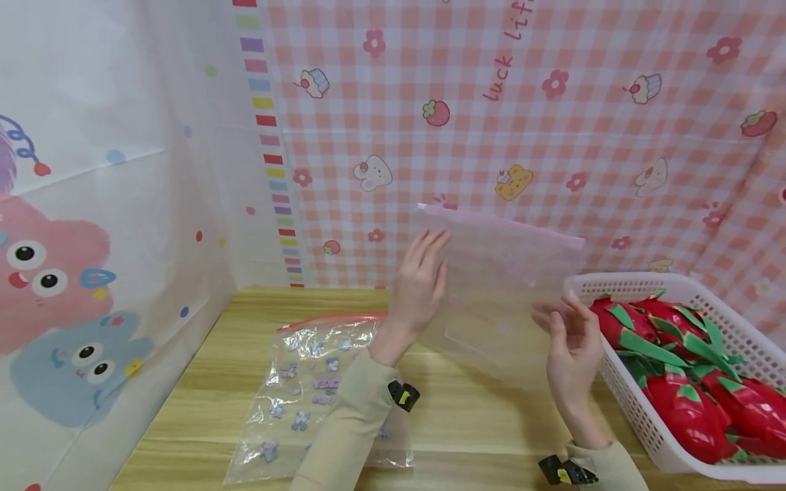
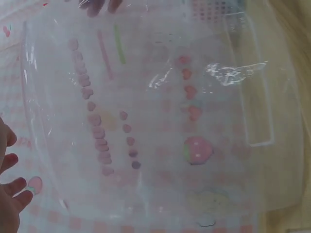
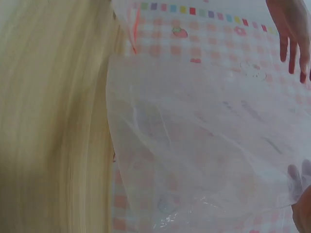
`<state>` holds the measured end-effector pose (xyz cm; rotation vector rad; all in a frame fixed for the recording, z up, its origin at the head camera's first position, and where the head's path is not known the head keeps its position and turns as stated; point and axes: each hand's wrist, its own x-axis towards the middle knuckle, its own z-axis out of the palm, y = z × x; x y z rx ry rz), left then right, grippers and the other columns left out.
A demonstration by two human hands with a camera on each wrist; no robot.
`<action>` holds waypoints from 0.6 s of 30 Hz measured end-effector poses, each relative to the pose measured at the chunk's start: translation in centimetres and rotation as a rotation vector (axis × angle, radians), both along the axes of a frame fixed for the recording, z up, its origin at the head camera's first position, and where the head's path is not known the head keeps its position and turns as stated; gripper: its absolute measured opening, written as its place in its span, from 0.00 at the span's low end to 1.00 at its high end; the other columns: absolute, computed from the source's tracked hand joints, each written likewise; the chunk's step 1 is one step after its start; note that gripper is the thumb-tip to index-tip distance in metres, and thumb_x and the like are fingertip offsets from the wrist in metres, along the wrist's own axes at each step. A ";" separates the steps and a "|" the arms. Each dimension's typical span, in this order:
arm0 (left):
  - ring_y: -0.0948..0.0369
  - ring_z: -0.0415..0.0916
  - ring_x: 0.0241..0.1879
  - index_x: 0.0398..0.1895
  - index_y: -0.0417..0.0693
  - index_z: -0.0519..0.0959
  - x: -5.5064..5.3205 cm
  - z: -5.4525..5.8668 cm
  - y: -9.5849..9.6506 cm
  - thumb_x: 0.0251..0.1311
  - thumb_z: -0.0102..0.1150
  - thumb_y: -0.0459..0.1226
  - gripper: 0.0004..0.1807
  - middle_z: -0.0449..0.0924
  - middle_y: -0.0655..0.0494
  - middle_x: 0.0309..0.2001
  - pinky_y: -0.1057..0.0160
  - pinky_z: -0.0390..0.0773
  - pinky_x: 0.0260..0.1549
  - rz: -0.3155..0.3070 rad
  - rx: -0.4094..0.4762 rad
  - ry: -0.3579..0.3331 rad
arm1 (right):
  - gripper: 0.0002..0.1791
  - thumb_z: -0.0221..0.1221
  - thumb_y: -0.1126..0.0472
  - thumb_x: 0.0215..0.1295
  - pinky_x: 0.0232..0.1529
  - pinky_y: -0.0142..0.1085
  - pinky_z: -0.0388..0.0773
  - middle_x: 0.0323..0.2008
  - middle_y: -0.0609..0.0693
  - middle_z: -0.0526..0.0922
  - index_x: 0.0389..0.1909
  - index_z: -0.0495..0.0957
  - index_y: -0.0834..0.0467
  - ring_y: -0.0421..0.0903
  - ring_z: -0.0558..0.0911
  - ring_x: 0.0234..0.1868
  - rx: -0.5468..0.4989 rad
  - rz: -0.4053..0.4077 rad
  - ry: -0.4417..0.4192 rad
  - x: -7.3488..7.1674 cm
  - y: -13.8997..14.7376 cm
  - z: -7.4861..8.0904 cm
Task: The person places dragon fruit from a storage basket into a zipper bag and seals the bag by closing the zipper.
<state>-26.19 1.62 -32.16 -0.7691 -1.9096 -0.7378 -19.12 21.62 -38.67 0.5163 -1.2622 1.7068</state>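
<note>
A translucent zip bag (image 1: 491, 293) with a pink slider strip hangs upright over the table, its printed strawberry and hearts showing in the left wrist view. At its right edge my right hand (image 1: 574, 348) holds it, with the fingers behind the film and the thumb in front. My left hand (image 1: 417, 286) is by the bag's left edge with fingers extended; the right wrist view shows these fingers (image 3: 292, 53) apart from the film. Under my left forearm lies a clear zip bag (image 1: 258, 423) with a red strip and small purple-blue printed figures, partly covered by the sleeve.
To the right stands a white perforated basket (image 1: 632, 402) holding several shiny red dragon fruits (image 1: 684, 416) with green leaf tips. The wooden table (image 1: 184, 416) meets a pink checked cloth (image 1: 381, 136) at the back and a printed white cloth (image 1: 178, 225) on the left.
</note>
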 end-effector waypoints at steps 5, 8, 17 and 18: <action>0.42 0.63 0.67 0.61 0.36 0.70 0.0 0.8 -0.1 0.59 0.57 0.29 0.25 0.71 0.41 0.63 0.52 0.61 0.69 -0.023 -0.054 0.050 | 0.16 0.46 0.82 0.63 0.46 0.35 0.82 0.39 0.56 0.84 0.52 0.66 0.79 0.46 0.85 0.40 0.044 0.013 0.041 0.9 -1.3 -0.3; 0.42 0.61 0.68 0.62 0.37 0.70 0.0 1.1 -0.4 0.61 0.56 0.29 0.24 0.71 0.43 0.64 0.52 0.58 0.70 -0.023 -0.076 0.062 | 0.16 0.44 0.83 0.62 0.47 0.36 0.82 0.40 0.57 0.85 0.52 0.65 0.80 0.47 0.85 0.42 0.073 0.042 0.066 1.4 -1.9 -0.6; 0.48 0.70 0.61 0.54 0.39 0.76 -0.3 1.5 -0.6 0.62 0.54 0.30 0.16 0.79 0.46 0.52 0.57 0.62 0.69 -0.070 -0.063 0.102 | 0.19 0.40 0.88 0.58 0.49 0.38 0.81 0.42 0.60 0.84 0.51 0.65 0.78 0.50 0.85 0.45 0.110 0.169 0.138 2.3 -2.7 -1.7; 0.48 0.71 0.59 0.52 0.39 0.77 -0.3 1.5 -0.6 0.62 0.54 0.30 0.15 0.79 0.46 0.51 0.57 0.63 0.68 -0.077 -0.059 0.106 | 0.19 0.39 0.88 0.58 0.50 0.38 0.81 0.43 0.61 0.84 0.51 0.65 0.78 0.50 0.84 0.46 0.119 0.188 0.151 2.4 -2.7 -1.8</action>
